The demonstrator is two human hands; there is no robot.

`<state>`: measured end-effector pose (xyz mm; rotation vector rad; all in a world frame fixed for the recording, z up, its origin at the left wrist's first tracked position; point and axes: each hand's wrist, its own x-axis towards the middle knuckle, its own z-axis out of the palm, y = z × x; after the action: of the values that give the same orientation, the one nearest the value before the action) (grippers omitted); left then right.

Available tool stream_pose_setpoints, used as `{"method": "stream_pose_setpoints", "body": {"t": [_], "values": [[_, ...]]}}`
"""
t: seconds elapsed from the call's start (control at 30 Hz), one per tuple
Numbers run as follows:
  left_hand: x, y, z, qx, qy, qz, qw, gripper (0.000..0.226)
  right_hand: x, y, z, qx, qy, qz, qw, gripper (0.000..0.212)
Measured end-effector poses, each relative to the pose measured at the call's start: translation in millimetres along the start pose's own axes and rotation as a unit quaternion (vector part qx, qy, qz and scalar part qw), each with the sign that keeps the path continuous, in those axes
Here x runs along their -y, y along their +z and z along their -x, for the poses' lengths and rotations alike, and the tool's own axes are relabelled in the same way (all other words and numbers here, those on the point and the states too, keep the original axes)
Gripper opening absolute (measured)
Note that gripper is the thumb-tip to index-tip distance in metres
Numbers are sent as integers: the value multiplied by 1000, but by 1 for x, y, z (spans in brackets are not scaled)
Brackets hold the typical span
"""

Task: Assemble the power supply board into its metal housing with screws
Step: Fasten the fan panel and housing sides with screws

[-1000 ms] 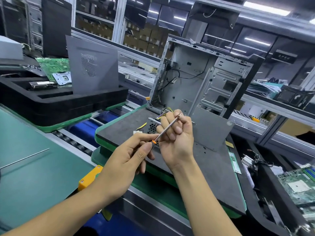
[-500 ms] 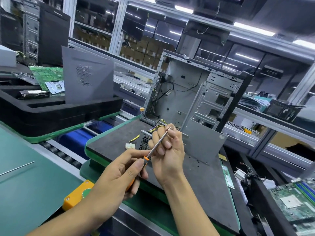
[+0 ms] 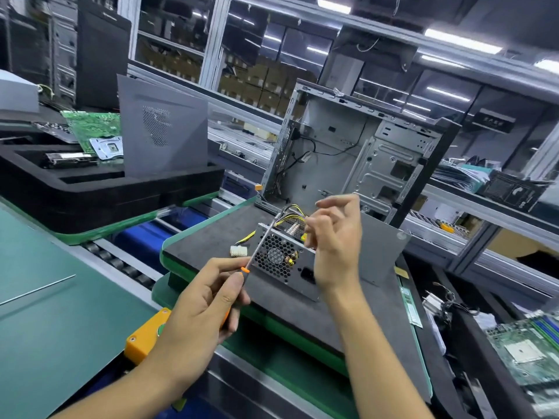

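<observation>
Head view: my left hand [image 3: 205, 300] gripped the orange-handled screwdriver [image 3: 257, 247], thumb and fingers curled round the handle, the thin metal shaft slanting up and to the right. Its tip sat near the top left corner of the power supply unit [image 3: 282, 261], close to the yellow and black cables [image 3: 290, 217]; I could not tell whether the tip touched a screw. My right hand [image 3: 335, 240] was raised in front of the unit's right side, fingers loosely bent with the tips drawn toward one another. Whether they pinched anything small I could not tell, as that area was blurred.

The power supply unit lay on the grey mat [image 3: 211, 234] of the green-edged pallet [image 3: 181, 237], honeycomb fan grille facing me, a white connector [image 3: 238, 251] on the mat just left of it. Directly behind it the open computer case [image 3: 348, 152] stood upright, its grey side panel [image 3: 384, 252] leaning behind my right hand.

To the left, a black foam tray [image 3: 106, 192] carried a green motherboard [image 3: 93, 128] and another grey panel [image 3: 163, 128] standing upright. A yellow button box [image 3: 145, 337] sat at the near edge of the conveyor, below my left wrist. A second motherboard [image 3: 526, 346] lay at far right.
</observation>
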<state>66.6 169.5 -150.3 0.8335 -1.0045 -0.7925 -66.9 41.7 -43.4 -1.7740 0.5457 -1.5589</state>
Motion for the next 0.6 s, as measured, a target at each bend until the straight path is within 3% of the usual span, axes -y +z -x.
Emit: {"method": "stream_pose_setpoints", "body": {"t": [0.03, 0.1, 0.17, 0.2, 0.33, 0.5, 0.6], "values": [[7, -2, 3, -17, -6, -22, 1000, 29, 0, -11, -9, 35, -43, 166, 985, 20], [21, -6, 10, -42, -19, -62, 997, 24, -3, -28, -23, 142, -80, 434, 886, 18], [30, -6, 15, -46, -30, -90, 994, 21, -9, -36, -28, 231, -52, 538, 809, 19], [33, -6, 17, -44, -33, -102, 993, 21, -13, -38, -28, 263, -27, 544, 796, 20], [41, -7, 20, -46, -43, -159, 985, 16, -24, -47, -27, 326, 61, 456, 826, 23], [40, -8, 20, -39, -52, -203, 977, 20, -32, -44, -28, 343, 49, 458, 819, 24], [38, -7, 23, -35, -53, -212, 975, 17, -35, -43, -27, 338, 53, 435, 833, 21]]}}
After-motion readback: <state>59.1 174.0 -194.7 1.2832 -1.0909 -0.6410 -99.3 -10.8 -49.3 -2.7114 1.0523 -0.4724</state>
